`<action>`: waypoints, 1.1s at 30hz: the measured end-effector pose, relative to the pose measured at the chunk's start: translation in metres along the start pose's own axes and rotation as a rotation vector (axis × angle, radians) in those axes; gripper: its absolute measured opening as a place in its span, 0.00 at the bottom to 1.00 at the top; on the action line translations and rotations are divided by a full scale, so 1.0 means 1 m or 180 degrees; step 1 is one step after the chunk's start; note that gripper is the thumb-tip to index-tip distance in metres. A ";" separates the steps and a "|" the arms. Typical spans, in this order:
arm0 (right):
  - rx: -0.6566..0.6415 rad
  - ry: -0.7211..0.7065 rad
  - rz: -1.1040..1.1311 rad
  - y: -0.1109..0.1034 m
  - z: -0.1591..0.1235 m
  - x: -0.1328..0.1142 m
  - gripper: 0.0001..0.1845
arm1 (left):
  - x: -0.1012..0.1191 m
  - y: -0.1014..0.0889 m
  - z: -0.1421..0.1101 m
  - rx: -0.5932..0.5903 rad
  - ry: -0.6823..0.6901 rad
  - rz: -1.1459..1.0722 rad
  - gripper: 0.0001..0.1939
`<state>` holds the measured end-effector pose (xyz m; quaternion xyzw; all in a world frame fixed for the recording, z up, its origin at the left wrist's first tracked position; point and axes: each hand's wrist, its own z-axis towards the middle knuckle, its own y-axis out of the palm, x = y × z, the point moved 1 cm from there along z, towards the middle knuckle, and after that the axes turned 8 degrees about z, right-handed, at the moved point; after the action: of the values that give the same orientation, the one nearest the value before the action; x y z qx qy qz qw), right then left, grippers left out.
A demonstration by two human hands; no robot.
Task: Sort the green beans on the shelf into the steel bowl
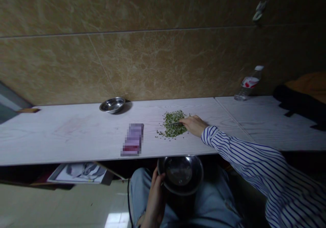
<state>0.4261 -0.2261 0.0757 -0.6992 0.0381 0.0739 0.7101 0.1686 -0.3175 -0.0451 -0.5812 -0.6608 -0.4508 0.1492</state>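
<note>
Small green beans (175, 131), like mung beans, lie spread in a loose patch on the white wood-grain table (84, 133). My right hand (194, 124) is at the patch's right side, its fingers closed on a thin metal utensil (174, 123) that lies across the beans; its exact kind is too small to tell. Below the table's front edge, over my lap, is a steel bowl (178, 172). My left hand (157, 184) grips that bowl by its left rim. The bowl's inside looks shiny, and I cannot make out any beans in it.
A smaller steel bowl (112, 105) stands at the back by the tiled wall. A blurred purple flat object (132, 139) lies left of the beans. Farther right are a plastic bottle (248, 83) and dark and orange cloth (303, 95). Below, a drawer (78, 173) is pulled out.
</note>
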 end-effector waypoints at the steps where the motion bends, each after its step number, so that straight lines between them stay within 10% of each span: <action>1: 0.0006 -0.0003 0.0002 0.001 -0.002 -0.001 0.20 | 0.001 0.000 -0.002 0.0019 0.0009 -0.0001 0.35; 24: 0.0320 0.0062 0.0239 0.016 -0.048 -0.014 0.18 | 0.013 -0.001 -0.009 -0.0119 0.0069 0.0125 0.30; 33: 0.0397 0.0133 0.0252 -0.003 0.003 -0.031 0.19 | 0.019 -0.012 -0.017 0.0022 0.0043 0.0091 0.33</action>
<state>0.3959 -0.2250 0.0833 -0.6529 0.0850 0.0849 0.7478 0.1469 -0.3178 -0.0275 -0.5871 -0.6529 -0.4502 0.1621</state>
